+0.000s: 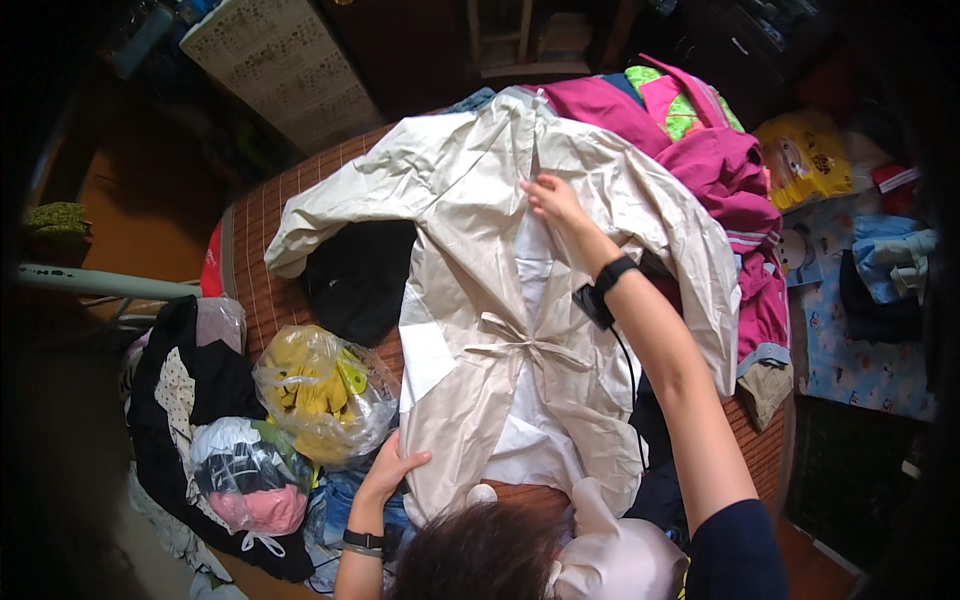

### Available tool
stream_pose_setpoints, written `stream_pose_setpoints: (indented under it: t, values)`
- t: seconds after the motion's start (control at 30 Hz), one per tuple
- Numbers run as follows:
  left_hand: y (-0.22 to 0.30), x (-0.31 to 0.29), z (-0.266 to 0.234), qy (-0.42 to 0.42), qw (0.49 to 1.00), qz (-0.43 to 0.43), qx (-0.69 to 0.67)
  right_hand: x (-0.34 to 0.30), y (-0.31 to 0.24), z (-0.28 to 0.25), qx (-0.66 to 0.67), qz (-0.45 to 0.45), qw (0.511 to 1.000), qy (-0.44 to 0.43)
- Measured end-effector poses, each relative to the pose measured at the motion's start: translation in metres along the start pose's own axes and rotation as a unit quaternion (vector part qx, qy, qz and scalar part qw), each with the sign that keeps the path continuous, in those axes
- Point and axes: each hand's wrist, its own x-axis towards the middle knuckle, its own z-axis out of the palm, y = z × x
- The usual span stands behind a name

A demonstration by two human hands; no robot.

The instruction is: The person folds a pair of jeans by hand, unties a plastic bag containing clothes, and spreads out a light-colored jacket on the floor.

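Note:
A cream-beige coat with long sleeves lies spread out, front up, with a tied belt bow at its waist and white lining showing in the front opening. My right hand reaches over the upper front, its bent fingers closed at the edge of the opening below the collar. Down at the lower left hem, my left hand grips the coat's edge, thumb on top and the other fingers mostly hidden underneath. Beside the left sleeve rests a black garment.
Brown striped bedding lies underneath. Clear bags of yellow items and folded clothes sit at left. Magenta garments border the right sleeve, with a yellow package beyond. A dark cable runs near my right forearm.

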Motion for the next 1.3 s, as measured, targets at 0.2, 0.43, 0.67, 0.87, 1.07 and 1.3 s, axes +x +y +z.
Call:
stream_pose_setpoints:
  t: [0.2, 0.43, 0.67, 0.87, 1.07, 1.3]
  values:
    - [0.019, 0.01, 0.001, 0.173, 0.975, 0.011, 0.14, 0.075, -0.055, 0.017, -0.129, -0.112, 0.98, 0.102]
    - [0.0, 0.013, -0.007, 0.108, 0.974, 0.065, 0.19, 0.065, -0.121, 0.01, -0.174, -0.299, 0.928, 0.136]
    - [0.018, -0.047, -0.034, 0.144, 0.982, -0.11, -0.054, -0.14, -0.009, -0.012, -0.382, -0.408, 0.816, -0.15]
    - [-0.032, -0.09, -0.044, 0.224, 0.966, 0.001, 0.126, -0.307, 0.018, -0.041, -0.451, -0.142, 0.855, -0.212]
    - [-0.048, -0.126, -0.028, 0.056, 0.991, 0.111, 0.05, -0.38, 0.044, -0.127, -0.381, 0.038, 0.909, -0.162]
    - [-0.047, -0.127, -0.021, 0.218, 0.798, 0.214, 0.519, -0.404, 0.068, -0.126, -0.406, 0.156, 0.855, -0.284]
